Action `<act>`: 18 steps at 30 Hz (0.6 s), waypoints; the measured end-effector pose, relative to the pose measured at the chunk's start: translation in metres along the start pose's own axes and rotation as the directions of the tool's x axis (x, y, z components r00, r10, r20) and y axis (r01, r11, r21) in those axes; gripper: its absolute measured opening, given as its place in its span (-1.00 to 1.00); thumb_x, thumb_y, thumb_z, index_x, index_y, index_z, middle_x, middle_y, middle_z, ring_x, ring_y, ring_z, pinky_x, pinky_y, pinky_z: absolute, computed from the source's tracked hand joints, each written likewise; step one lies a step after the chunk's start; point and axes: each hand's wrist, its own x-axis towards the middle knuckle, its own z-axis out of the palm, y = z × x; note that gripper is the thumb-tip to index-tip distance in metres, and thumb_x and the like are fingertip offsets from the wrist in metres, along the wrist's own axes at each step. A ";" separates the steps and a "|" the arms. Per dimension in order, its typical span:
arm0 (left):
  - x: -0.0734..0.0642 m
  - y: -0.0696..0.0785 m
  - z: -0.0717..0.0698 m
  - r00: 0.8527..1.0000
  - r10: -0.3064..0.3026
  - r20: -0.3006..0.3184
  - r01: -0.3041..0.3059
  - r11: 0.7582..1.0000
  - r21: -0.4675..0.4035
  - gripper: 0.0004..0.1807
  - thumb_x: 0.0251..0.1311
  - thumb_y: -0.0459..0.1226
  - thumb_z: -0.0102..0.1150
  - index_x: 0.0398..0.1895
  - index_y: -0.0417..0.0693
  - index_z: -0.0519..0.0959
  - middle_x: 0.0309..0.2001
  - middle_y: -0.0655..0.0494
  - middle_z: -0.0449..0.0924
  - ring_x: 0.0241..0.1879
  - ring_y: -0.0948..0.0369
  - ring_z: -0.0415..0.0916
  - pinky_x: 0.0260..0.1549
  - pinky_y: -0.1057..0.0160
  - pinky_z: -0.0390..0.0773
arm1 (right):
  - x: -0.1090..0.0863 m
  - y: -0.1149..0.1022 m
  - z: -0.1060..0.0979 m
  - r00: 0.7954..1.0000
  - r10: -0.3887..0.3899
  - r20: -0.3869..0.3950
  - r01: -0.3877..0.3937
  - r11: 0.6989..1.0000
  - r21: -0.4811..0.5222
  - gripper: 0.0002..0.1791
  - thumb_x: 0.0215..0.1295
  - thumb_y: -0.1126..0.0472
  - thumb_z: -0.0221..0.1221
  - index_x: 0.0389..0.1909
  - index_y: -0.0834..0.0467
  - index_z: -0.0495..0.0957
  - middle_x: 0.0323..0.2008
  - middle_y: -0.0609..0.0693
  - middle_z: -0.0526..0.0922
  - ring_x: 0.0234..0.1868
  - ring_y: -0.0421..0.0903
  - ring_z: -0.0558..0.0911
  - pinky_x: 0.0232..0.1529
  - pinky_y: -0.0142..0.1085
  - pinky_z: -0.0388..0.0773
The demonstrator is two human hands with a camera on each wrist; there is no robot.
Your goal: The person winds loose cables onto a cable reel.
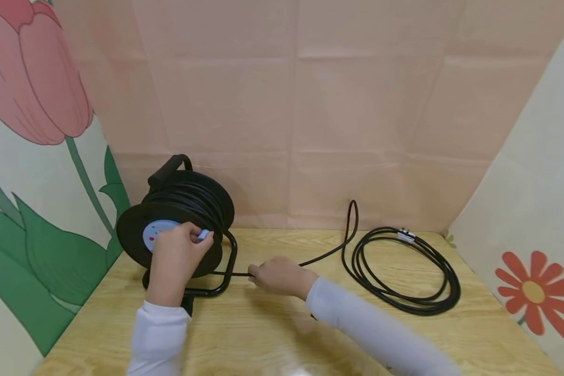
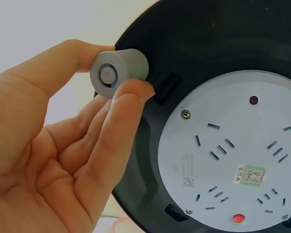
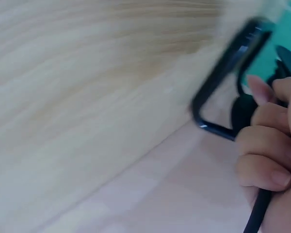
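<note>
A black cable reel (image 1: 136, 224) stands on its tubular frame at the left of the table, with cable wound round its drum. My left hand (image 1: 176, 256) pinches the grey crank knob (image 2: 119, 70) on the reel's side disc between thumb and fingers. Beside that knob, the left wrist view shows the pale socket plate (image 2: 223, 145) with slots, screws and a red button. My right hand (image 1: 282, 277) grips the black cable (image 1: 326, 256) just right of the reel's frame, fingers curled round it. From there the cable runs left to the drum and right towards a loose coil.
The coil of black cable (image 1: 444, 292) lies on the wooden table (image 1: 244, 344) at the right, a plug (image 1: 406, 236) on its top edge. One cable loop stands up near the pink backdrop (image 1: 291, 104). Flower-printed panels (image 1: 536, 292) flank both sides.
</note>
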 end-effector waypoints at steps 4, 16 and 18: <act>-0.001 -0.001 0.002 0.999 0.026 -0.017 -0.026 0.999 0.018 -0.69 0.19 -0.16 0.38 -0.35 -0.31 0.69 -0.45 -0.08 0.71 -0.55 0.08 0.60 -0.49 0.06 0.62 | -0.028 0.011 0.001 0.999 -0.039 0.009 0.040 0.995 -0.096 -0.70 0.58 -0.02 0.00 -0.36 0.05 0.42 -0.75 -0.21 0.18 -0.72 -0.31 0.04 -0.73 -0.43 0.02; -0.002 -0.004 0.004 0.999 0.044 0.010 -0.044 0.999 0.014 -0.70 0.18 -0.15 0.39 -0.40 -0.29 0.68 -0.47 -0.06 0.70 -0.55 0.11 0.60 -0.51 0.08 0.62 | -0.067 0.039 -0.014 0.999 -0.043 0.018 0.044 0.999 -0.009 -0.70 0.59 -0.02 -0.02 -0.36 0.05 0.35 -0.71 -0.22 0.20 -0.74 -0.32 0.05 -0.72 -0.45 0.01; -0.002 -0.006 0.007 0.999 0.044 0.022 -0.044 0.999 0.007 -0.70 0.17 -0.15 0.40 -0.41 -0.27 0.69 -0.48 -0.04 0.70 -0.55 0.12 0.60 -0.50 0.09 0.62 | -0.084 0.055 -0.015 0.999 -0.041 -0.006 0.041 0.999 -0.009 -0.68 0.58 -0.03 -0.01 -0.38 0.04 0.34 -0.71 -0.23 0.18 -0.73 -0.33 0.04 -0.72 -0.46 -0.02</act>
